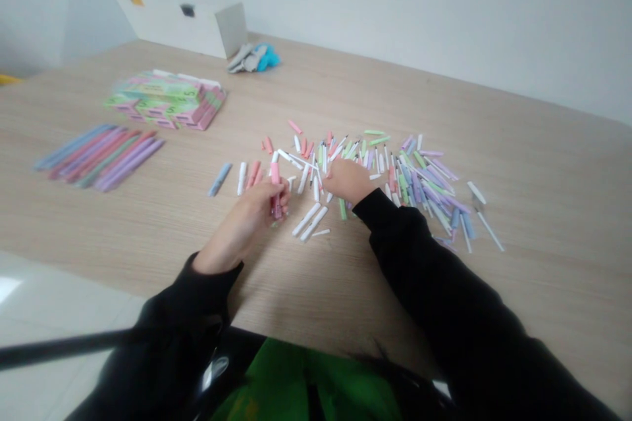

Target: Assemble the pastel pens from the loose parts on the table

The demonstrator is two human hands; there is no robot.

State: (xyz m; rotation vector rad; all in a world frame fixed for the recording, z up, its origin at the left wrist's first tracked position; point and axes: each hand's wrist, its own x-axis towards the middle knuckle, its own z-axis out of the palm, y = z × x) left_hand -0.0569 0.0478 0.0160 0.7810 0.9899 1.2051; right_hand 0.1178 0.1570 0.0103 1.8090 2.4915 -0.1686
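Note:
My left hand (251,214) is closed round a pink pen barrel (275,184) that stands nearly upright above the wooden table (345,289). My right hand (348,181) rests with fingers curled at the near left side of a scattered pile of pastel pen parts (409,174): pink, green, purple, blue and white pieces. What its fingers hold is hidden. A few white and pink pieces (247,174) lie in a loose row just left of my left hand, with a blue piece (220,179) beyond them.
A row of finished pastel pens (101,156) lies at the left. Behind it sits a stack of pink and green boxes (165,100). A white box (182,20) and a grey and blue cloth (254,58) are at the far edge by the wall.

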